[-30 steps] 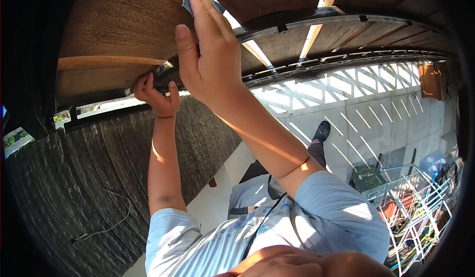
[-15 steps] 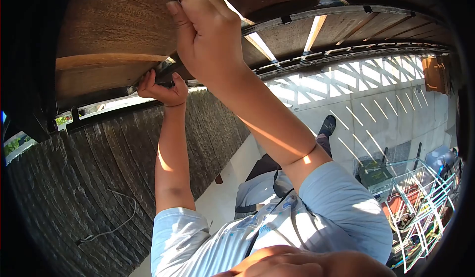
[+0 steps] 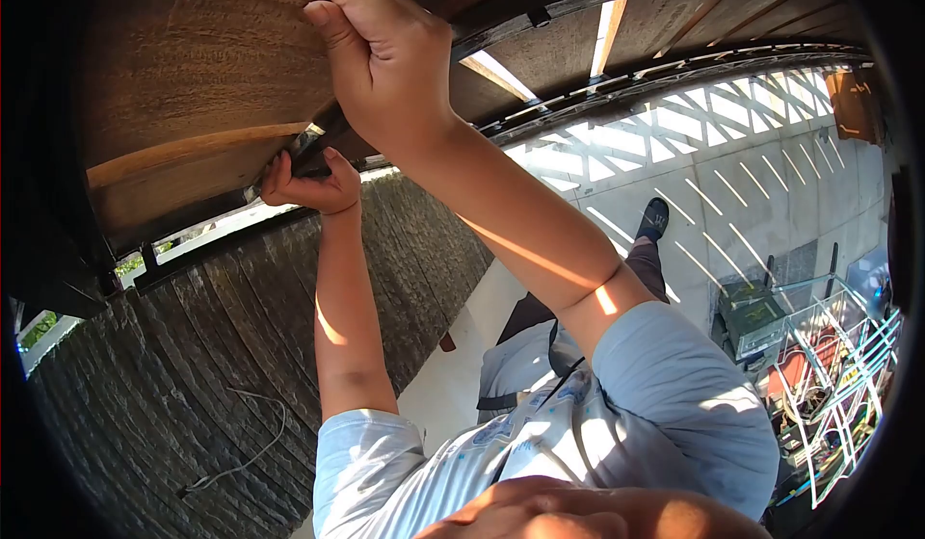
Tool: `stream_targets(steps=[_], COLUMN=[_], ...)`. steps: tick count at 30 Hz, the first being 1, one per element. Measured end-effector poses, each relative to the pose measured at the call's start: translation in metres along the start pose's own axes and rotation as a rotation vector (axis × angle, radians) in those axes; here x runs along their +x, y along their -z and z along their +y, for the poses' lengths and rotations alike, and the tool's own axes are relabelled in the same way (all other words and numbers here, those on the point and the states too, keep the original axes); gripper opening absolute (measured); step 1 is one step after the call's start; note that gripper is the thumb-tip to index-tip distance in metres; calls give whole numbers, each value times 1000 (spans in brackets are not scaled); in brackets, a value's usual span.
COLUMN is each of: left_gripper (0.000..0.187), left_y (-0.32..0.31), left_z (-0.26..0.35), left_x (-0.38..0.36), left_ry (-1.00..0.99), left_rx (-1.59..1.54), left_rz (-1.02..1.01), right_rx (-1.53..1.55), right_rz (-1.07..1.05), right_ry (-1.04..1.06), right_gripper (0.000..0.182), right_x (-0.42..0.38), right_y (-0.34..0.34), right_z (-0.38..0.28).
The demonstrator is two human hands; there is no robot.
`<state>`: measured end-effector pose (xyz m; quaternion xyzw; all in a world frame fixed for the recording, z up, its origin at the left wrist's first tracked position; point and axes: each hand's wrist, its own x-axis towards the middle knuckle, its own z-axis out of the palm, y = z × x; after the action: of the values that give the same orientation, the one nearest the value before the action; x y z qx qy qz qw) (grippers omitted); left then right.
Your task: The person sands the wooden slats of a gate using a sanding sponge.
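Overhead is a brown wooden panel (image 3: 212, 67) with a lighter wooden strip (image 3: 193, 154) across it. My right hand (image 3: 395, 62) is raised against the panel's right edge, its fingers curled into a grip. The fingertips and whatever they hold are mostly cut off by the top of the view. Lower and to the left, my left hand (image 3: 313, 184) has its fingers curled around a dark metal bar (image 3: 313, 154) at the panel's lower corner, thumb pointing up. Part of those fingers is hidden behind the bar.
A dark ridged stone-like wall (image 3: 193, 346) stands at left, with a thin cable (image 3: 260, 443) on it. More slatted boards (image 3: 674, 38) run along the top right. Below right are a tiled floor (image 3: 617, 221), a white drying rack (image 3: 848, 394) and a green crate (image 3: 756, 317).
My right hand sits slightly further left and higher in view, and the pale blue bit at its fingertips no longer shows. My left hand keeps its hold. The whole view has shifted slightly.
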<state>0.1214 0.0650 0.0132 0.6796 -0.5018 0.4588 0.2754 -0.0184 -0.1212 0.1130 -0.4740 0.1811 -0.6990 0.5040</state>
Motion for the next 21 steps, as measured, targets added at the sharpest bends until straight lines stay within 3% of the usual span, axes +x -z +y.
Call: stream_targets(steps=[5, 7, 8, 11, 14, 17, 18, 21], left_gripper=[61, 61, 60, 58, 55, 55, 55, 54], left_y=[-2, -2, -2, -1, -2, -3, -3, -2], left_z=[-2, -2, -2, 0, 4, 4, 5, 6], left_x=[-2, -4, -3, -2, 1, 1, 1, -1], left_ry=[15, 11, 4, 22, 42, 53, 63, 81], left_rx=[4, 16, 29, 25, -9, -12, -35, -48], left_rz=[14, 18, 23, 17, 27, 33, 36, 37], right_rx=[-23, -13, -12, 12, -265, -110, -82, -120], right_rz=[-42, 158, 155, 88, -43, -6, 7, -30], right_ry=[-69, 231, 235, 195, -3, 31, -84, -132], right_gripper=[16, 19, 19, 23, 27, 27, 25, 22], right_x=[0, -1, -2, -5, -2, 3, 1, 2], right_y=[2, -3, -2, 1, 3, -1, -1, 4], right_z=[-3, 6, 6, -4, -22, -18, -25, -31])
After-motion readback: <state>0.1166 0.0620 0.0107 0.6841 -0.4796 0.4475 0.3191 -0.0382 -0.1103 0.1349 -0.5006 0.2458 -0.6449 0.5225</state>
